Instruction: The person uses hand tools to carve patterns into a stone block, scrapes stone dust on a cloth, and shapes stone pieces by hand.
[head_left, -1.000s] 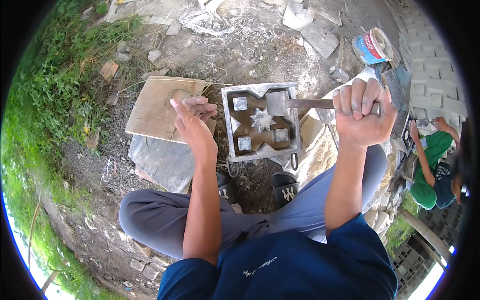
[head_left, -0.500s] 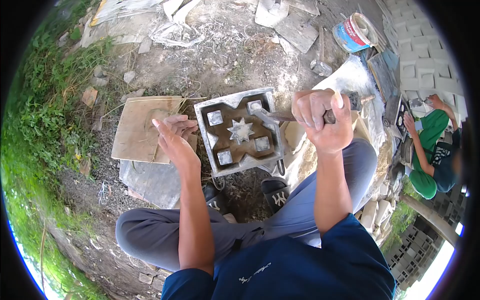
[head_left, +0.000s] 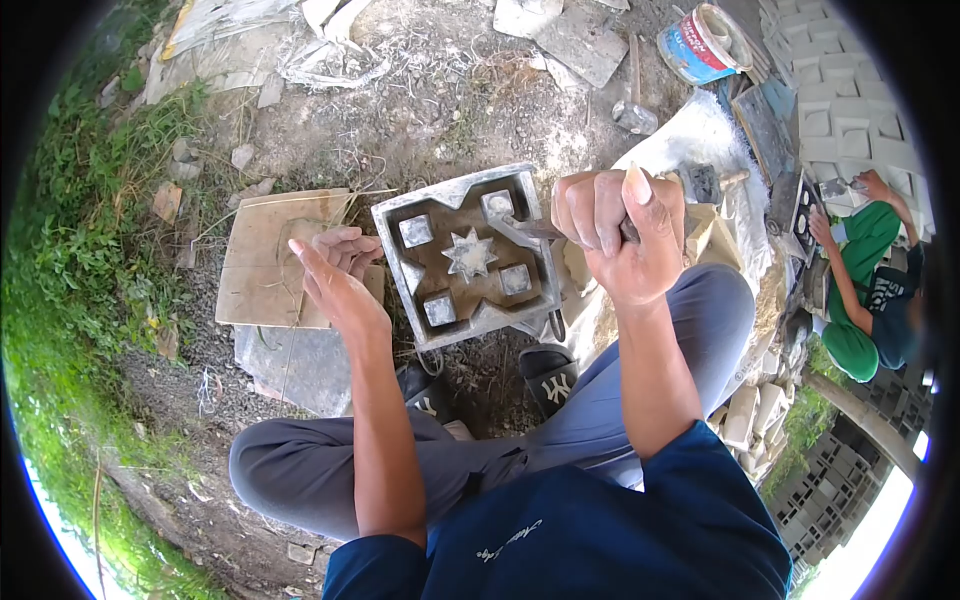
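Note:
My right hand (head_left: pixel 622 232) is closed in a fist around the handle of a small trowel (head_left: pixel 538 230). The trowel's metal end reaches over the upper right of a grey, square mould (head_left: pixel 490 326), close to a raised square block in that corner. Inside the mould stand a star-shaped block (head_left: pixel 470 257) and several square blocks, with grey-brown material between them. Just left of the mould, my left hand (head_left: pixel 342 275) is held open and empty, thumb apart from loosely curled fingers. It hovers over the edge of a plywood board (head_left: pixel 262 262).
A paint bucket (head_left: pixel 700 45) and a hammer-like tool (head_left: pixel 634 112) lie toward the upper right. Patterned blocks (head_left: pixel 830 95) are stacked at far right, near another person (head_left: pixel 868 290) seated at work. Greenery (head_left: pixel 95 210) borders the left. My sandalled feet are below the mould.
The whole view has shifted slightly. My right hand has come a little closer to the mould, and less of the trowel shows. My left hand stays open beside it.

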